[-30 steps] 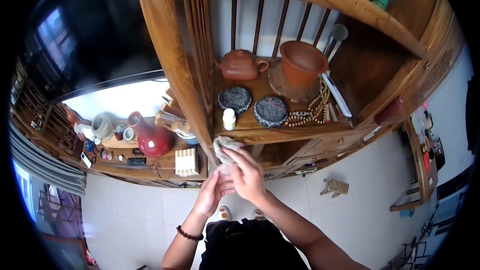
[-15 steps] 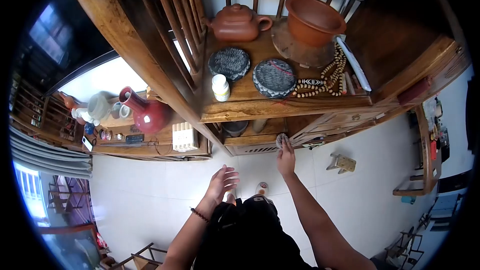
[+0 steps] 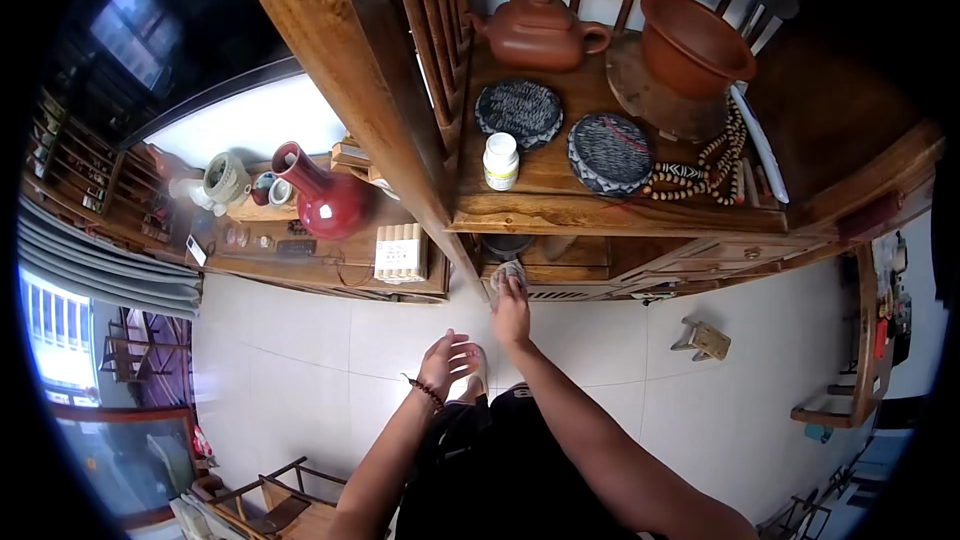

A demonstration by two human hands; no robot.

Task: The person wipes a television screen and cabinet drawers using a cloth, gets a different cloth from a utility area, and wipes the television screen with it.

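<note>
Landmark: white bottle (image 3: 501, 162) with a yellow-marked label, upright on the wooden shelf (image 3: 600, 212).

Right hand (image 3: 511, 318): on the near side of the bottle, lower down; fingers gathered over a bunched, pale patterned cloth (image 3: 508, 270). Cloth placed below the bottle, at the front of the lower compartment (image 3: 550, 258); whether it presses on the wood cannot be told.

Left hand (image 3: 446, 365): nearer the person than the bottle and to its left, above the floor; fingers loosely curved, slight gaps between them. Beaded bracelet (image 3: 425, 392) at the wrist.

Dark textured disc (image 3: 522, 108), first: just beyond the bottle. Second dark textured disc (image 3: 610, 152): to the bottle's right.

Reddish-brown clay teapot (image 3: 537, 37), lidded: beyond the bottle, slightly right.

Terracotta bowl (image 3: 690, 52), on a round wooden board (image 3: 640, 95): beyond the bottle, well to its right.

Wooden bead strand (image 3: 690, 178): right of the bottle, past the second disc.

Glossy red vase (image 3: 332, 207): well left of the bottle.

Small stool (image 3: 708, 342): on the floor, right of the bottle, lower.
</note>
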